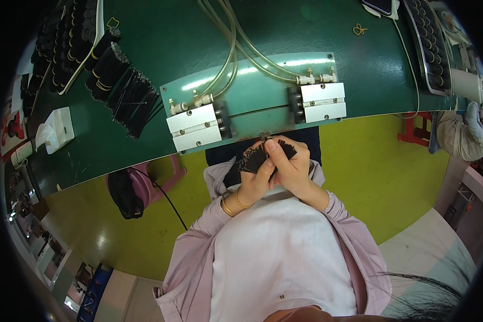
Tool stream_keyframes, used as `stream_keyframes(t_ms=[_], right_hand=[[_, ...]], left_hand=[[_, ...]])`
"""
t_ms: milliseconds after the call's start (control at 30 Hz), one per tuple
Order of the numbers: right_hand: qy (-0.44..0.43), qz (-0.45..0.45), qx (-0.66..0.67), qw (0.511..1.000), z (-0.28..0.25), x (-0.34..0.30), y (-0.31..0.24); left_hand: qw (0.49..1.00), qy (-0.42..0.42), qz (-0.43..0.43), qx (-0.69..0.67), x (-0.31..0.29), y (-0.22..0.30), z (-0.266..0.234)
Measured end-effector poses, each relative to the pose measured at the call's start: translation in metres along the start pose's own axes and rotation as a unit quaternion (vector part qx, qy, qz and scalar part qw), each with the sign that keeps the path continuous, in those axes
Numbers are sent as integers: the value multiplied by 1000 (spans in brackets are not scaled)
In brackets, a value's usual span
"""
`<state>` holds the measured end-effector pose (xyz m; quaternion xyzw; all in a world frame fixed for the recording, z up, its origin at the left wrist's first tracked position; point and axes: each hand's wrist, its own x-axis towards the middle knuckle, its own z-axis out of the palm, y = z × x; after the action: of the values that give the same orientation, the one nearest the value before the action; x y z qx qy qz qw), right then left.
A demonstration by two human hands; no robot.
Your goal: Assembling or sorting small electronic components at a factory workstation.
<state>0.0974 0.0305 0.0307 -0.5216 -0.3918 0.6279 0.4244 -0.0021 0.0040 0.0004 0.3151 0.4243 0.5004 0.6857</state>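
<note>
Where the counter [110, 147] ends, the left hand [255, 182] pinches a fanned bunch of thin black strands [253, 159] and the right hand [294, 169] pinches it too, so both should squeeze gently to keep strands from slipping.

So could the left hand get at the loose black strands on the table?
Probably not straight away: the left hand holds a black bundle, and the left silver block stands roughly between it and the loose black strands.
</note>
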Motion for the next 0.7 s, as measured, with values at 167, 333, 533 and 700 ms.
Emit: stream_keyframes(t_ms=[167,333,533,700], right_hand=[[-2,3,11,1000,0,0,0],[-15,14,39,999,-1,-2,-3],[-22,2,12,1000,-2,-2,-2],[-7,-2,11,1000,-2,-2,-2]], left_hand=[[1000,1,5,-7,0,-1,0],[1000,11,-12,-1,-1,6,3],[1000,-13,-17,-7,0,5,1],[999,-5,-38,-17,0,7,2]])
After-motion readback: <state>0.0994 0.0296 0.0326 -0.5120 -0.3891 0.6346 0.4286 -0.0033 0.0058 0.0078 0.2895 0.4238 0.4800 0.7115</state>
